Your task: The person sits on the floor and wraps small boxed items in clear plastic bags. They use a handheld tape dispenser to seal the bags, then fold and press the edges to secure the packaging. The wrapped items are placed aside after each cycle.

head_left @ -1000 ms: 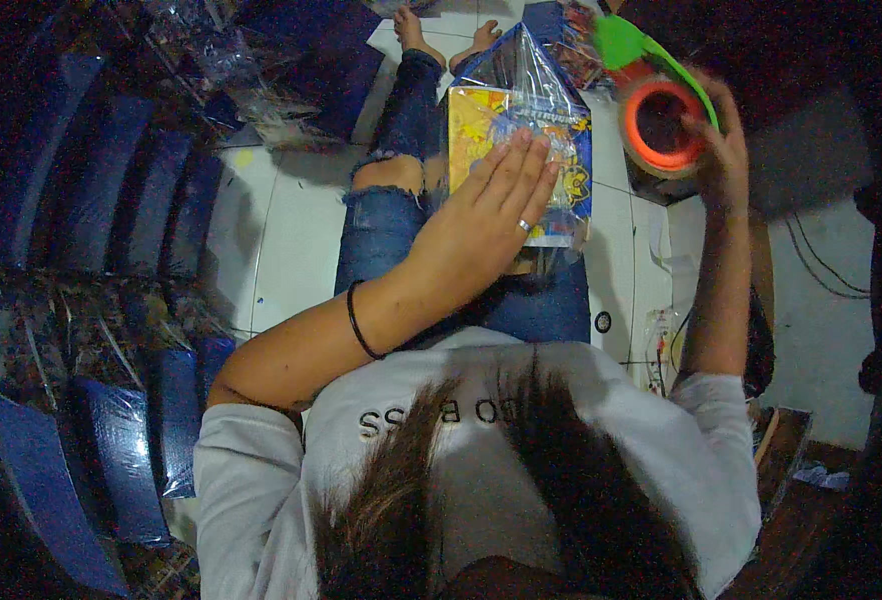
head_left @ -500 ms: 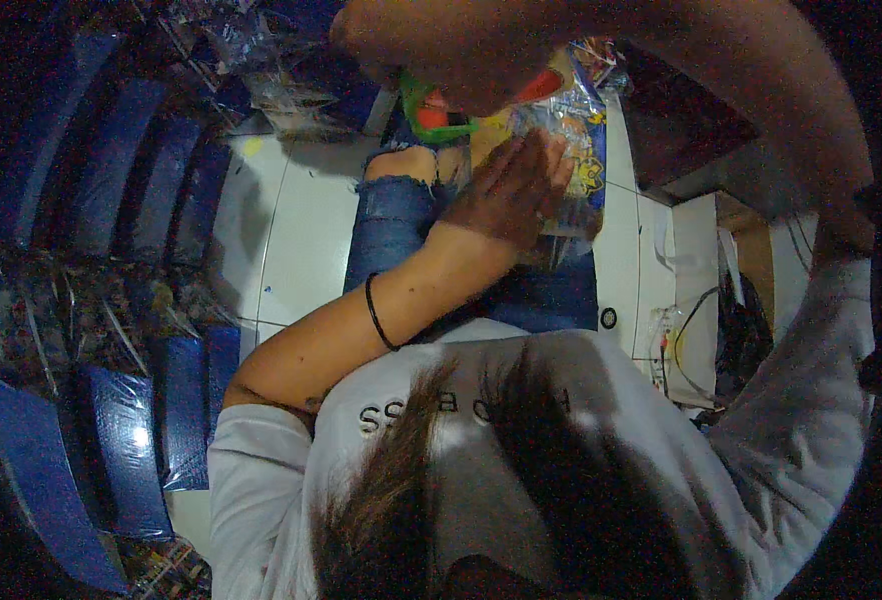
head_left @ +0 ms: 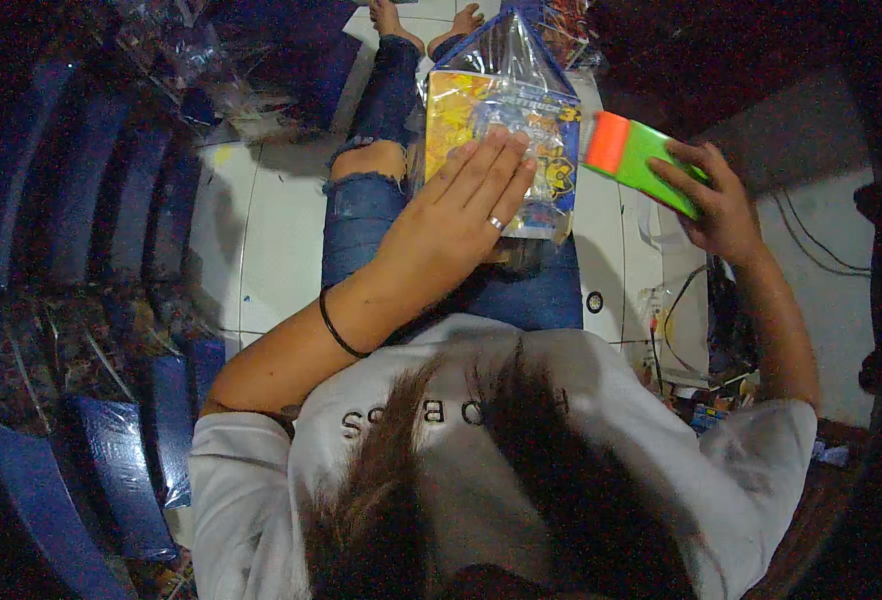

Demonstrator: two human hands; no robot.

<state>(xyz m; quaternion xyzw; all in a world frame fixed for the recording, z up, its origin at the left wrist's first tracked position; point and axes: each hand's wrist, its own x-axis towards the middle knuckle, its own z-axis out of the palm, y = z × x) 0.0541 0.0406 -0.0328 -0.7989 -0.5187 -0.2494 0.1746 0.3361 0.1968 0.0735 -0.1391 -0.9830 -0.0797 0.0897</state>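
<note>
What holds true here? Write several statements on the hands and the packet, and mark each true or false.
1. The left hand lies flat on the clear-wrapped packet. True.
2. The right hand is empty. False: it grips a green tape dispenser with an orange end.
3. The packet rests on the person's lap. True.
4. The dispenser presses on the packet. False: it is held just off the packet's right edge.

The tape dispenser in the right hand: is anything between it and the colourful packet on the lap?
Nothing visible. The tape dispenser in the right hand sits beside the packet, which the left hand presses flat.
</note>
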